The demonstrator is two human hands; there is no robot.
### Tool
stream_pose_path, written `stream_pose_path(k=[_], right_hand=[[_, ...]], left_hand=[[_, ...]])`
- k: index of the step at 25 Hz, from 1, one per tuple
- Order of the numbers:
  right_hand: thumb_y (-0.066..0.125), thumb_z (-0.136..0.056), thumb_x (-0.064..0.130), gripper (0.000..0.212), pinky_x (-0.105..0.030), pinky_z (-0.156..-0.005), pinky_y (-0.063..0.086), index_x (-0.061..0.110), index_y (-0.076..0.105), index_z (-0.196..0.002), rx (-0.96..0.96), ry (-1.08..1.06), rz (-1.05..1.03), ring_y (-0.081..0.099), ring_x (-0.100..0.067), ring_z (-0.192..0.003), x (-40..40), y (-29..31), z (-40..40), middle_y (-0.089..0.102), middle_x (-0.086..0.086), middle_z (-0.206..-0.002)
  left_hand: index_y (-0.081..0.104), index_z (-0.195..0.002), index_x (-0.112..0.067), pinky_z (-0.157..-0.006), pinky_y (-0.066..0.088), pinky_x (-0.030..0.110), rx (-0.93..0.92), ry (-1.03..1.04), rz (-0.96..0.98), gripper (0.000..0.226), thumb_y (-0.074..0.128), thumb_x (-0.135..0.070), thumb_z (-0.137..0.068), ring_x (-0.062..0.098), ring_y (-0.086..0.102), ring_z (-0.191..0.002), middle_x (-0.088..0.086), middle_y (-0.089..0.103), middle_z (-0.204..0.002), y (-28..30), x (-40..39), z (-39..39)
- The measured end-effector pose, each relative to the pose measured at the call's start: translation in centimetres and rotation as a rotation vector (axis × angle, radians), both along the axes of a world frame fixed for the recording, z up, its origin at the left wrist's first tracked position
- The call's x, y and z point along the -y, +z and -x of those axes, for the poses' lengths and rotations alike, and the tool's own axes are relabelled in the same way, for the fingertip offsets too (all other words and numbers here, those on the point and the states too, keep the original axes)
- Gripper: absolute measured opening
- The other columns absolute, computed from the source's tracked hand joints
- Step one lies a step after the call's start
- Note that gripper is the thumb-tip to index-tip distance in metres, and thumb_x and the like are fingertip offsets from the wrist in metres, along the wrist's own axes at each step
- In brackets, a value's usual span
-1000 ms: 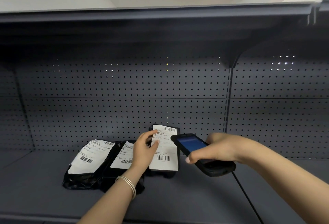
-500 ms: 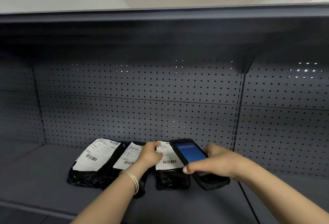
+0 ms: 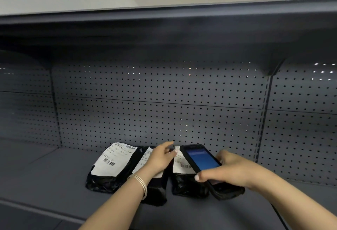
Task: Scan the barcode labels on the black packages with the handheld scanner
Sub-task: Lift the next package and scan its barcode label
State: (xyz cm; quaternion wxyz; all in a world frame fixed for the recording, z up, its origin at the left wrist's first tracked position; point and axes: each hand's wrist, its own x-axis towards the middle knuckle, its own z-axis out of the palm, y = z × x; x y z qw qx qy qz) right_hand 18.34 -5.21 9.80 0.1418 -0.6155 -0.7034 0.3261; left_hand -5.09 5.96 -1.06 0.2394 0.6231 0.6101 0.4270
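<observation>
The right hand [image 3: 235, 170] is clamping the handheld scanner [image 3: 204, 164] — a black slab with a lit blue screen — just above the nearest black package [image 3: 187, 184]. The left hand [image 3: 160, 158] is hovering beside the scanner, fingers apart, gripping nothing. Three glossy, crinkled packages with flat white paper labels are lying on the matte shelf [image 3: 54, 175] — which are scanned cannot be told.

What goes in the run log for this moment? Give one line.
right hand holds scanner | over right package label | left hand open above middle package | left package untouched
</observation>
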Motion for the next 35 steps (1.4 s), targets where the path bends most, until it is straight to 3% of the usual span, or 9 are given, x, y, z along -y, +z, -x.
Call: stream_pose_path(k=[2, 5, 9, 12, 17, 20, 28, 31, 35], right_hand=[[0.083, -0.057, 0.057, 0.084, -0.024, -0.070, 0.047, 0.018, 0.052, -0.125, -0.017, -0.017, 0.006, 0.066, -0.002, -0.086, 0.5, 0.0, 1.7, 0.074, 0.022, -0.060], [0.084, -0.063, 0.053, 0.068, -0.022, -0.063, 0.043, 0.020, 0.054, -0.115, -0.039, -0.075, -0.010, 0.064, 0.001, -0.078, 1.5, 0.1, 4.3, 0.073, 0.018, -0.061], [0.084, -0.062, 0.053, 0.068, -0.022, -0.064, 0.045, 0.021, 0.051, -0.111, -0.039, -0.134, -0.027, 0.063, 0.001, -0.079, 2.7, -0.4, 8.6, 0.071, 0.021, -0.053], [0.086, -0.062, 0.052, 0.071, -0.022, -0.070, 0.049, 0.023, 0.046, -0.113, -0.035, -0.178, -0.035, 0.065, 0.000, -0.085, 3.5, -0.8, 11.2, 0.076, 0.016, -0.066], [0.087, -0.060, 0.049, 0.068, -0.021, -0.060, 0.044, 0.020, 0.052, -0.111, -0.040, -0.254, -0.017, 0.063, 0.003, -0.067, 4.2, -1.0, 13.9, 0.070, 0.018, -0.054], [0.087, -0.059, 0.049, 0.068, -0.021, -0.064, 0.046, 0.020, 0.054, -0.111, -0.034, -0.276, -0.036, 0.061, 0.003, -0.068, 4.4, -0.8, 14.1, 0.069, 0.017, -0.055], [0.085, -0.058, 0.053, 0.066, -0.024, -0.064, 0.045, 0.020, 0.054, -0.105, 0.031, -0.261, -0.025, 0.063, -0.003, -0.072, 4.9, 0.9, 12.2, 0.068, 0.022, -0.049], [0.085, -0.057, 0.054, 0.062, -0.024, -0.068, 0.050, 0.020, 0.057, -0.100, 0.047, -0.232, -0.046, 0.066, -0.005, -0.075, 5.2, 2.3, 11.4, 0.073, 0.015, -0.066], [0.085, -0.060, 0.054, 0.050, -0.023, -0.062, 0.045, 0.019, 0.059, -0.086, 0.084, -0.179, -0.072, 0.061, -0.007, -0.069, 5.4, 3.7, 10.5, 0.067, 0.012, -0.067]], left_hand=[[0.058, -0.123, -0.016, -0.090, 0.043, 0.025, -0.084, 0.127, -0.073, 0.037, 0.062, -0.025, -0.087, 0.017, 0.058, -0.103, 0.003, 0.059, -0.121, 0.4, 0.7, 2.9], [0.058, -0.122, -0.012, -0.094, 0.045, 0.032, -0.246, 0.187, -0.047, 0.036, 0.059, -0.022, -0.088, 0.025, 0.058, -0.108, 0.011, 0.058, -0.122, 0.2, 1.7, 8.0], [0.052, -0.130, -0.013, -0.097, 0.044, 0.033, -0.322, 0.061, 0.012, 0.045, 0.057, -0.030, -0.089, 0.026, 0.055, -0.117, 0.012, 0.058, -0.128, -0.7, 1.9, 11.1], [0.049, -0.133, -0.016, -0.098, 0.044, 0.033, -0.352, -0.023, -0.019, 0.046, 0.055, -0.031, -0.089, 0.026, 0.054, -0.119, 0.010, 0.059, -0.128, -1.6, 1.1, 11.2], [0.060, -0.106, -0.013, -0.066, 0.047, 0.032, -0.316, 0.037, -0.045, 0.025, 0.055, -0.031, -0.089, 0.024, 0.063, -0.080, 0.003, 0.064, -0.077, -2.2, -0.8, 11.1], [0.059, -0.080, -0.014, -0.070, 0.050, 0.038, -0.272, 0.060, -0.110, 0.013, 0.055, -0.023, -0.088, 0.023, 0.059, -0.074, -0.002, 0.056, -0.067, -2.6, -1.2, 10.9], [0.054, -0.078, -0.018, -0.060, 0.046, 0.030, 0.017, 0.101, -0.397, 0.015, 0.051, -0.018, -0.093, 0.011, 0.051, -0.065, -0.008, 0.050, -0.078, -1.4, 1.6, 10.0], [0.057, -0.087, -0.020, -0.060, 0.043, 0.019, 0.067, 0.124, -0.525, 0.012, 0.049, -0.022, -0.095, 0.004, 0.053, -0.070, -0.012, 0.049, -0.085, 0.3, 3.0, 9.0], [0.060, -0.096, -0.017, -0.080, 0.050, 0.023, 0.136, 0.140, -0.595, 0.011, 0.051, -0.022, -0.095, 0.005, 0.058, -0.087, -0.008, 0.047, -0.102, 0.4, 4.3, 7.3]])
